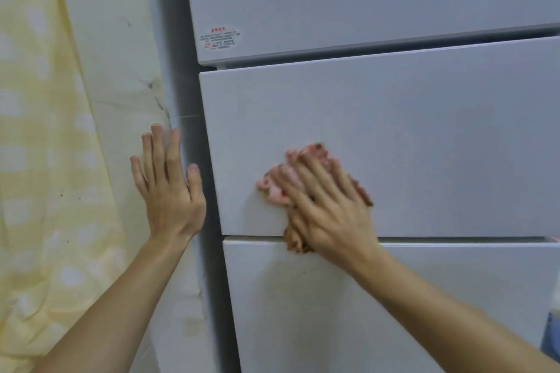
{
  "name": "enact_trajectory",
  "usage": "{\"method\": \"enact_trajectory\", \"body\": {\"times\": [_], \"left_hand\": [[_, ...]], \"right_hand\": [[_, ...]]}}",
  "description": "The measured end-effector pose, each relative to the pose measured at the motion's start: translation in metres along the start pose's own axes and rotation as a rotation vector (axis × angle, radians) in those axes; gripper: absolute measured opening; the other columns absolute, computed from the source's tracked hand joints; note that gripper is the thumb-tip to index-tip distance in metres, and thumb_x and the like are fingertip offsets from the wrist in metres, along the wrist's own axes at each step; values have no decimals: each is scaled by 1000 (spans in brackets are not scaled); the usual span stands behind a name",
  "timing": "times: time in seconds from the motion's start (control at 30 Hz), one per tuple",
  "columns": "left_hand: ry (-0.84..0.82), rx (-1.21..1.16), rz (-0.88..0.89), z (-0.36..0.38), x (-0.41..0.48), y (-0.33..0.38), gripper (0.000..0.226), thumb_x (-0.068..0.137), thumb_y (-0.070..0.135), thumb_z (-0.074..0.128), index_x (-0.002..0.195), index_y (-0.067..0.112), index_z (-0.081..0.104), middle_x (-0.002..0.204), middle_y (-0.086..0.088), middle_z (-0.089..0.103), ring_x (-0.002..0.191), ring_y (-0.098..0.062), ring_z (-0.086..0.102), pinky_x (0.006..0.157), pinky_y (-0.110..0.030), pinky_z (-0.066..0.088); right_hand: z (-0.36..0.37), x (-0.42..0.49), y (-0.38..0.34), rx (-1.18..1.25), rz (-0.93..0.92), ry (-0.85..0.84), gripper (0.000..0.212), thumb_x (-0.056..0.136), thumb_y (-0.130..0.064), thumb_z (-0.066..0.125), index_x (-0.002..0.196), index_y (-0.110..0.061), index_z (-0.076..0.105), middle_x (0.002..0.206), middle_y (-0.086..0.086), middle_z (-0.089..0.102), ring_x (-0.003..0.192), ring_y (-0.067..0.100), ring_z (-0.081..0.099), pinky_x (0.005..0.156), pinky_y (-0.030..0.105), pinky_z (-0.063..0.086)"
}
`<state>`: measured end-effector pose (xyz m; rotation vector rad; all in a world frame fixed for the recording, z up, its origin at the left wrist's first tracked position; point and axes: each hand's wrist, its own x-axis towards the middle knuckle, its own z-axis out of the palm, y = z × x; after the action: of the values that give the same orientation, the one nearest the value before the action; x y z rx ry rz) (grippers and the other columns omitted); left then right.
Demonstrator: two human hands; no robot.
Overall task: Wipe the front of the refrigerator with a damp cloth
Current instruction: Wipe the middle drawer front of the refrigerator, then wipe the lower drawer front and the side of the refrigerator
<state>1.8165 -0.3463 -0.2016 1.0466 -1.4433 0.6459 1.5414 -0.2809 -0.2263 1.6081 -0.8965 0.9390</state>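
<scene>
- While the right hand (331, 209) spreads its fingers (315, 172) straight, a pink cloth (272, 185) lies pressed beneath them on the refrigerator (424, 136) door.
- Just left of that door, the left hand (172, 194) — fingers straight, slightly apart.

On my left hangs a pale yellow curtain (36, 130) with white spots, falling in soft folds. Beside it runs a cream wall (121, 39), uneven, with a dark crack (157, 100) halfway up and a yellowish stain (191, 324) lower down. At my far right, low down, a blue thing (550, 336) shows, too blurred to tell. The light is dim, flat and cool.
</scene>
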Motion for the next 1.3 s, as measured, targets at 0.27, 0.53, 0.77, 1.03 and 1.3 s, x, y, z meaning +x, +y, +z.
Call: {"method": "enact_trajectory", "body": {"times": [0.27,0.53,0.77,1.03,1.3], "left_hand": [[34,-57,-16,12,-8,27,63,105,20,31,167,13,21,177,-9,13,164,-26,6,132,-51,-2],[11,-49,-26,9,-17,32,62,106,23,26,168,16,20,177,-6,12,165,-22,4,132,-49,-3],[-8,-66,-57,9,-28,37,61,108,21,27,168,17,20,177,-5,10,165,-20,3,133,-47,-3],[10,-96,-66,19,-67,57,63,109,23,29,168,11,13,177,-7,8,164,-25,7,133,-50,3],[84,-84,-189,44,-117,83,64,109,24,32,164,-4,15,174,-21,14,163,-31,14,131,-58,9]], "right_hand": [[-53,-37,113,-129,481,142,57,113,-39,39,165,-17,34,172,20,22,161,38,14,131,58,12],[-27,-27,37,-27,803,173,67,106,-34,41,165,-7,25,169,31,17,157,51,12,129,59,1],[7,-45,-53,63,173,-72,64,101,-28,59,161,-14,40,171,13,23,162,30,15,133,51,10],[-4,-109,-24,79,-53,-187,66,105,-30,55,165,-17,32,175,5,20,162,23,18,133,47,7],[-45,-188,57,0,228,-112,73,99,-37,54,166,-31,27,177,0,14,163,24,16,132,50,8]]}}
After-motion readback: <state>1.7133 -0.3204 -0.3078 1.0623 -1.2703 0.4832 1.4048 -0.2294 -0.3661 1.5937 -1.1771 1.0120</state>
